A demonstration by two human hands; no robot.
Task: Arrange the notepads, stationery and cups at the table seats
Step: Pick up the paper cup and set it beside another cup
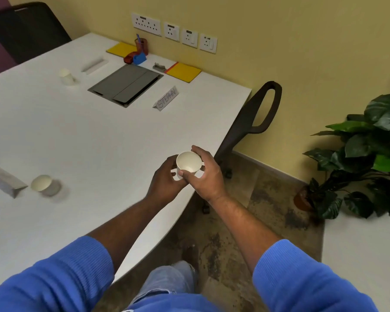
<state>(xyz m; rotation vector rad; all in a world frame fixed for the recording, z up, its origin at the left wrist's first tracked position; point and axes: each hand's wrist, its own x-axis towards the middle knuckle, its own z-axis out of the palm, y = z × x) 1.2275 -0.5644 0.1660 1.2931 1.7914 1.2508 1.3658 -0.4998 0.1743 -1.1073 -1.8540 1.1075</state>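
A white paper cup (188, 162) is held upright above the table's near right edge, mouth towards me. My right hand (206, 174) grips its right side and my left hand (167, 179) holds its left side from below. Another paper cup (43, 183) stands on the white table (81, 136) at the near left, and a third cup (66, 76) stands at the far left. Two yellow notepads (184, 72) (120, 49) lie at the far edge by the wall. A red pen holder (141, 46) with pens stands between them.
A folded name card (167, 99) stands near a grey cable hatch (126, 84). Other name cards (3, 180) (94, 65) sit at the left and far seats. A tape dispenser (135, 57) and a stapler (159, 67) lie by the wall. Black chairs (252, 118) (27, 28) and a potted plant (358, 158) flank the table.
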